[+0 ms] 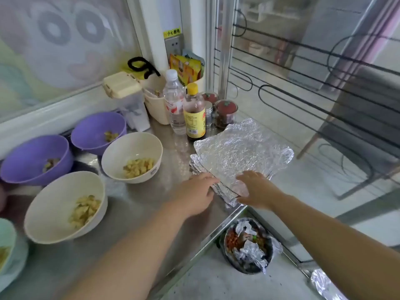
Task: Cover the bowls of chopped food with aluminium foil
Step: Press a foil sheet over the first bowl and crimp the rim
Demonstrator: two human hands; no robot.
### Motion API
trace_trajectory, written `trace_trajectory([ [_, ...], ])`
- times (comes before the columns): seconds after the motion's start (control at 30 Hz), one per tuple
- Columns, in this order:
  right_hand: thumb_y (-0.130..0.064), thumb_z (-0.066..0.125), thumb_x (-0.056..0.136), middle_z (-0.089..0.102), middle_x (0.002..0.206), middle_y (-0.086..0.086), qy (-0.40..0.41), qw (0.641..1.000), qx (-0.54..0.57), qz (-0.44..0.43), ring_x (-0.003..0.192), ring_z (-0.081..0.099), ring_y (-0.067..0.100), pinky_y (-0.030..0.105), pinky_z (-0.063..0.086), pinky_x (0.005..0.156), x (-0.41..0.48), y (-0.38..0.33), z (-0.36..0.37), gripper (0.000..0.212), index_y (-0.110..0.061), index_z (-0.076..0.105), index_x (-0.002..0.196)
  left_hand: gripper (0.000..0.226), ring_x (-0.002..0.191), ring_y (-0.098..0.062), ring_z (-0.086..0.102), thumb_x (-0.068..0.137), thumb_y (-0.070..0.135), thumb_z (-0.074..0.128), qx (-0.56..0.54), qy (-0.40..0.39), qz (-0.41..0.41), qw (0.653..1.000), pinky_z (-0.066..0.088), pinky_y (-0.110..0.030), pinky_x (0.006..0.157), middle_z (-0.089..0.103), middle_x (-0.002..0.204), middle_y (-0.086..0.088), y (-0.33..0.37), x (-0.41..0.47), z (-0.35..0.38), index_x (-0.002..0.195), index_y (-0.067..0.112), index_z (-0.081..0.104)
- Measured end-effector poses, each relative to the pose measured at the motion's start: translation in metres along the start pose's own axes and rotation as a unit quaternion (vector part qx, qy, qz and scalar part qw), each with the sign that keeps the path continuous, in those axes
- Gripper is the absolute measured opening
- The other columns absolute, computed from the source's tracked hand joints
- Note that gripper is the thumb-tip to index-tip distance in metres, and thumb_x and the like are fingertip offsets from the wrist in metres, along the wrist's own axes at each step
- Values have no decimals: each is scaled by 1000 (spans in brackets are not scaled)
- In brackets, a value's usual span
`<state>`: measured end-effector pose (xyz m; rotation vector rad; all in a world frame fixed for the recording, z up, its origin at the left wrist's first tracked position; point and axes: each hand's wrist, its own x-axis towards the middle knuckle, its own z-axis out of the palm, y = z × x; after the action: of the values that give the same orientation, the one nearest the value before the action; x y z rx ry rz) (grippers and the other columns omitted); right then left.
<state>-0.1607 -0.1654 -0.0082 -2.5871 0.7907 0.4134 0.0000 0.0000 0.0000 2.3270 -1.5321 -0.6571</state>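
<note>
Resting at the near edge of the stack of aluminium foil sheets (242, 148), both your hands are unclenched. The left hand (198, 192) touches the stack's side with extended fingers. The right hand (257, 189) lies flat on the top sheet, thumb at the near corner. No closed grasp shows on either.

Risks, as judged:
- The sheets are crinkled and nested, so peeling at the corner may lift several at once or tear the top one.
- The stack sits at the corner of the steel counter (138, 198), directly above the waste bin (249, 247). A sideways drag may slide sheets off the edge.
- The soy sauce bottle (194, 111) and the water bottle (174, 100) stand just behind the stack. A sheet swung upward may tip them.

Containers, all still uncovered:
- The near cream bowl (65, 206) holds pale chopped pieces.
- The far cream bowl (132, 156) holds yellow diced pieces.
- The left purple bowl (34, 159) holds a few dark and green bits.
- The rear purple bowl (98, 131) holds a few yellowish bits.
- The mint bowl (6, 241) is cut off at the frame's edge, with something yellowish inside.
- The waste bin on the floor holds crumpled foil and food scraps.
</note>
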Motion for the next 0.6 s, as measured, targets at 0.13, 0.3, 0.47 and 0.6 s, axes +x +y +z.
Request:
trace_trajectory([
  [0.13, -50, 74, 86, 24, 166, 1, -1, 1000, -31, 7, 151, 25, 28, 52, 32, 121, 6, 2, 4, 86, -28, 30, 157, 58, 154, -27, 9, 101, 30, 47, 122, -80, 22, 989, 17, -54, 122, 12, 167, 2, 6, 3, 11, 154, 42, 26],
  [0.3, -43, 70, 91, 27, 165, 2, -5, 999, -46, -6, 150, 28, 27, 46, 32, 121, 6, -1, 4, 78, -24, 32, 157, 62, 154, -28, -2, 100, 35, 50, 154, -122, 10, 980, 6, -59, 122, 1, 168, 1, 10, 9, 20, 155, 44, 20],
  [0.47, -16, 58, 95, 37, 159, 1, -8, 999, -35, -5, 147, 33, 24, 39, 32, 119, 3, -2, -1, 60, -20, 41, 152, 64, 154, -28, -3, 100, 38, 50, 171, -149, 1, 974, 3, -60, 122, -3, 168, 2, 13, 10, 25, 155, 46, 18],
  [0.6, -8, 42, 101, 56, 140, 2, 13, 999, -44, 0, 130, 52, 23, 37, 46, 108, 6, 1, 0, 39, -16, 59, 134, 65, 154, -30, -2, 100, 38, 49, 173, -159, -8, 972, 2, -59, 122, -3, 168, 0, 16, 10, 25, 156, 44, 16],
])
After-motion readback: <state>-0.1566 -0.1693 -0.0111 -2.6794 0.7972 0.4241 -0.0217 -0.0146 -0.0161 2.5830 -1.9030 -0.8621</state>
